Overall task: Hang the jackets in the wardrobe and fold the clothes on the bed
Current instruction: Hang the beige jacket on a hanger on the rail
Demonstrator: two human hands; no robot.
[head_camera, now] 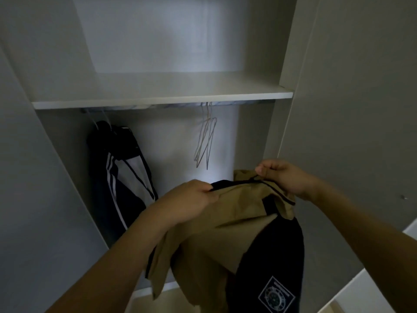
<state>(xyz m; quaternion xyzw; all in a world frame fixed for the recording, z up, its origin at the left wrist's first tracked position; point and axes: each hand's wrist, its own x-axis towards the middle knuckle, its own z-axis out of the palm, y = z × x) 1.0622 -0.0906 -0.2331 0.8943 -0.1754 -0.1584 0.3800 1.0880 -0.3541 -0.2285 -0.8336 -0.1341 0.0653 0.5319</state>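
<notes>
Step in hand: judged from the scene, getting the tan-and-navy jacket (225, 222) ready to go on a hanger in the wardrobe (158, 100).
Jacket: held up in front of the open wardrobe, toward 5 o'clock in the view; it hangs crumpled from its top edge, a navy sleeve with a white emblem (276, 297) dangling at the lower right.
Left hand (187, 199): its grip is clenched on the jacket's dark-trimmed top edge, fingers curled over the fabric.
Right hand (282, 177): pinches the same edge further along, at about 2 o'clock from the left hand, thumb and fingers closed on the trim.
Empty hangers (205, 141): a few thin wire ones on the rail (176, 105), at 12 o'clock from the jacket and apart from it.
Already hung: a dark jacket with white stripes (121, 168) at the rail's left end, around 10 o'clock.
Doing it well: probably spread the hands to open out the collar and find both shoulders first; then free one hand for a hanger while the other keeps the collar.
Risk: wire hangers may tangle when one is lifted; slick fabric may slide off a narrow shoulder.
</notes>
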